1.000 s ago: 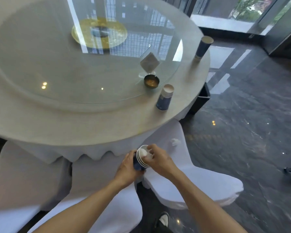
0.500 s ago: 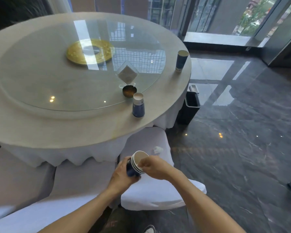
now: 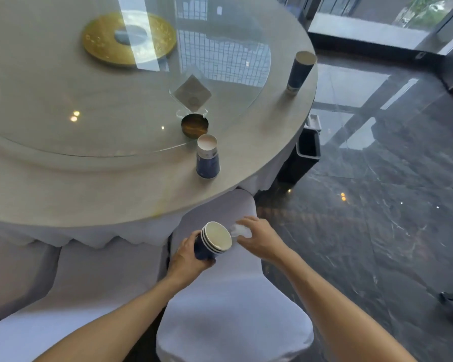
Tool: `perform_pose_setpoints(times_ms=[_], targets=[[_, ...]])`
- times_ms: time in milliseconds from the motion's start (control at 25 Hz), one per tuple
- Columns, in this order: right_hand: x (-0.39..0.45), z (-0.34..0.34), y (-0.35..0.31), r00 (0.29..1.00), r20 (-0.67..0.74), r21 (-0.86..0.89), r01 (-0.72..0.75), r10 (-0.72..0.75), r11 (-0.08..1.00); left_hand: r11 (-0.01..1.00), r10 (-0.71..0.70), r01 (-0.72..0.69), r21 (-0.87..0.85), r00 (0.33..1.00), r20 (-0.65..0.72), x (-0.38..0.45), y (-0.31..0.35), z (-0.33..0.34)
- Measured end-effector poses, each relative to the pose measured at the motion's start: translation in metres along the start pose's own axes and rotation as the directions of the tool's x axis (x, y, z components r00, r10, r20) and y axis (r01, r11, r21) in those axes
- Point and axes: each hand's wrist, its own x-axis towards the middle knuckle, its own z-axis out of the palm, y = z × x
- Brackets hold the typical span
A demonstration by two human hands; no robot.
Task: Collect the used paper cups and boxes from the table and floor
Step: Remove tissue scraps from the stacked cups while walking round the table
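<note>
My left hand [image 3: 187, 253] grips a stack of nested blue paper cups [image 3: 214, 240], mouths tilted up to the right, in front of the table edge. My right hand [image 3: 260, 239] is just right of the stack, over a white chair back; its thumb and fingers are spread on either side of a crumpled white tissue [image 3: 239, 229] lying there. A blue cup [image 3: 207, 160] stands upside down near the table's front edge. Another blue cup [image 3: 300, 71] stands upright at the table's far right rim.
The round table [image 3: 102, 194] carries a glass turntable with a gold disc [image 3: 128, 39], a clear sign holder [image 3: 192, 94] and a brass dish [image 3: 194, 125]. White-covered chairs [image 3: 233, 322] crowd the near side. A black bin [image 3: 307, 150] stands on the dark floor.
My right hand has left the rim of the cup stack and moved right to the tissue on the chair. The view has shifted nearer to the table.
</note>
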Motion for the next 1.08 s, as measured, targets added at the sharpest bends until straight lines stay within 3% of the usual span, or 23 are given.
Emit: perform_pose_setpoints(times_ms=[160,480,640,760,840,920,1080], targets=[[0.068,0.01,0.056,0.99,0.115,-0.21,-0.056,0.082,0.976,0.998,-0.053,0.052,0.036,0.998,0.023,0.029,-0.007,0.01],[0.195,0.101,0.143,0.929,0.364,-0.397,0.083,0.074,0.914,0.979,-0.186,0.191,0.073,0.981,-0.06,0.098,-0.059,0.052],[0.236,0.156,0.174,0.902,0.424,-0.405,0.11,0.08,0.908,0.971,-0.237,0.238,-0.01,0.966,-0.098,0.114,-0.09,0.086],[0.247,0.197,0.192,0.925,0.376,-0.411,0.121,0.047,0.903,0.959,-0.281,0.276,-0.061,0.954,-0.103,0.12,-0.108,0.099],[0.245,0.216,0.201,0.947,0.322,-0.402,0.136,0.001,0.906,0.958,-0.287,0.283,-0.057,0.953,-0.093,0.12,-0.116,0.104],[0.234,0.224,0.199,0.946,0.322,-0.337,0.064,0.051,0.939,0.957,-0.287,0.283,-0.057,0.955,-0.082,0.116,-0.116,0.103],[0.2,0.192,0.165,0.956,0.264,-0.035,-0.122,0.127,0.992,0.96,-0.279,0.278,-0.024,0.959,-0.051,0.1,-0.092,0.085]])
